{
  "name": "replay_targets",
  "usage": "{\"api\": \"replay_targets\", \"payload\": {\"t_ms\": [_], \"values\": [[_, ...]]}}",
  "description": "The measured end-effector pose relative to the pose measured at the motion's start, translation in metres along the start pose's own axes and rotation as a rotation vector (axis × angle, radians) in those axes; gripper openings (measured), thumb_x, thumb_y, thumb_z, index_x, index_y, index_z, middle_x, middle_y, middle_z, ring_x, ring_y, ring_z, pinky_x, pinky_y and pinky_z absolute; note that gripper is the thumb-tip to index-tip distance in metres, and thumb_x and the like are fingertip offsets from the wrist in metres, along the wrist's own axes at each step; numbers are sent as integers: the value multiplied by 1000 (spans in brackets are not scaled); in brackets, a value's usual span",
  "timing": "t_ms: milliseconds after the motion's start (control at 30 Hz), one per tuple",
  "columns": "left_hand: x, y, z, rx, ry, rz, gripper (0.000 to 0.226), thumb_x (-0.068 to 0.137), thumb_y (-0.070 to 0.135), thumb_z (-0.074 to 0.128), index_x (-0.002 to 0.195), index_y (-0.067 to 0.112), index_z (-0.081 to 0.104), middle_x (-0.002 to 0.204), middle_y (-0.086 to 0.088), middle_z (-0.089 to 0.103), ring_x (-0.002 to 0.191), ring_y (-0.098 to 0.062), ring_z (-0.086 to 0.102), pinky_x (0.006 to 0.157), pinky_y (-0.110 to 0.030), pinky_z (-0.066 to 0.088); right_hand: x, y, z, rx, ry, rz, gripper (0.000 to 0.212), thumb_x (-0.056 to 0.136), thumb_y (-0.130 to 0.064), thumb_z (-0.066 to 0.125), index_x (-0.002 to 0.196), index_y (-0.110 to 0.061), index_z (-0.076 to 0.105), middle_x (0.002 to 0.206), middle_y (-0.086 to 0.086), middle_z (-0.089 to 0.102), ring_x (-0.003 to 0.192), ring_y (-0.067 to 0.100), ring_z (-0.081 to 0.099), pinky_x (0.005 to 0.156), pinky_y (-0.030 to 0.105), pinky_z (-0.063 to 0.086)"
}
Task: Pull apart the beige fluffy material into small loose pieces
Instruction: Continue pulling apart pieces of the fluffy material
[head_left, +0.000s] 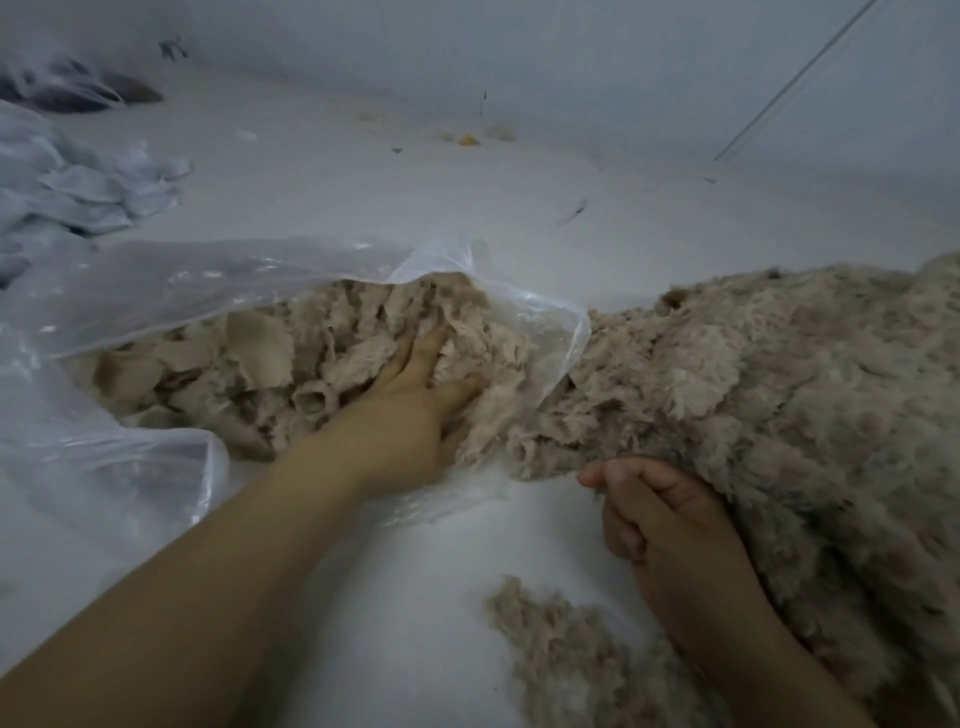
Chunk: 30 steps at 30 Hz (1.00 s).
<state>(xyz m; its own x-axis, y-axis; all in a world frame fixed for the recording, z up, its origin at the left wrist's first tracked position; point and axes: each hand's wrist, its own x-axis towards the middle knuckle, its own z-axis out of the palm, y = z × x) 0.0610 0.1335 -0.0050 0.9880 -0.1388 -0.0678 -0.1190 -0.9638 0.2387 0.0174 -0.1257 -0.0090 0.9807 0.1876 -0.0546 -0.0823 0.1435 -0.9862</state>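
Observation:
A big heap of beige fluffy material (769, 395) fills the right side and spills toward the centre. Torn beige pieces (270, 364) lie inside an open clear plastic bag (171, 291) on the left. My left hand (415, 410) reaches into the bag's mouth, fingers spread and sunk into the pieces; its fingertips are hidden in the fluff. My right hand (670, 525) sits at the heap's lower edge, fingers curled, pinching a tuft of the material. A small loose clump (561, 654) lies near the bottom centre.
Everything rests on a white surface (415, 597). Crumpled white cloth (78, 187) is piled at the far left. Small scraps (467, 139) lie at the back by the pale wall. A thin rod (795, 78) leans at the upper right.

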Motion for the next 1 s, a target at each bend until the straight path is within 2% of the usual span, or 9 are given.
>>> {"api": "replay_targets", "payload": {"t_ms": [100,200,267,367,467,600,767,900,1000], "values": [[-1,4,4,8,-7,18,67,90,65,37,145,59,0,156,14,-30,145,-20,-28,117,-50,9,-1,-1,1,-1,4,5,26,87,-28,53,80,-14,74,46,-1,35,43,9,29,42,18,27],[-4,6,-5,-37,-3,46,62,96,52,41,149,54,9,161,7,-21,148,-23,-19,119,-44,9,0,-1,0,7,3,18,26,86,-28,53,80,-13,74,46,-1,35,43,9,29,42,18,27],[-8,11,-21,-100,69,62,54,96,30,45,148,40,34,159,-8,14,147,-32,17,118,-43,27,0,-1,-1,8,-3,21,27,82,-33,54,81,-14,74,47,-1,36,43,9,30,42,18,28],[-17,34,-40,61,347,36,43,88,38,37,118,23,64,115,-7,53,104,-32,54,80,-45,52,1,1,-2,2,-7,12,27,81,-35,55,83,-15,74,47,-1,37,43,9,31,43,18,29],[-25,56,-40,317,444,79,44,81,60,45,96,28,71,105,-3,58,101,-31,52,78,-46,43,2,3,-2,2,-8,9,28,81,-36,57,84,-14,74,47,-1,38,43,9,32,43,18,30],[-20,60,-32,432,403,101,8,72,25,71,69,18,68,91,-6,55,93,-32,50,74,-46,36,2,4,-3,-17,-23,-3,21,88,-33,64,85,-15,74,48,-2,38,45,8,33,44,19,30],[-7,50,-43,485,367,-21,7,64,10,71,68,10,66,80,-8,61,93,-35,55,74,-43,40,2,3,-4,-39,-17,4,26,86,-35,55,86,-17,74,49,-2,38,45,10,32,45,20,30],[-3,53,-38,438,335,-94,13,77,11,58,87,15,65,97,-6,61,110,-32,47,85,-43,38,2,2,-2,-52,-15,2,26,85,-38,59,86,-17,73,49,-3,38,46,10,33,45,21,30],[-12,64,-34,417,355,-69,14,71,5,56,73,18,51,93,-9,56,106,-34,46,87,-49,33,2,2,0,-34,-23,-3,22,87,-35,62,85,-17,74,48,-3,39,45,9,34,45,19,30]]}}
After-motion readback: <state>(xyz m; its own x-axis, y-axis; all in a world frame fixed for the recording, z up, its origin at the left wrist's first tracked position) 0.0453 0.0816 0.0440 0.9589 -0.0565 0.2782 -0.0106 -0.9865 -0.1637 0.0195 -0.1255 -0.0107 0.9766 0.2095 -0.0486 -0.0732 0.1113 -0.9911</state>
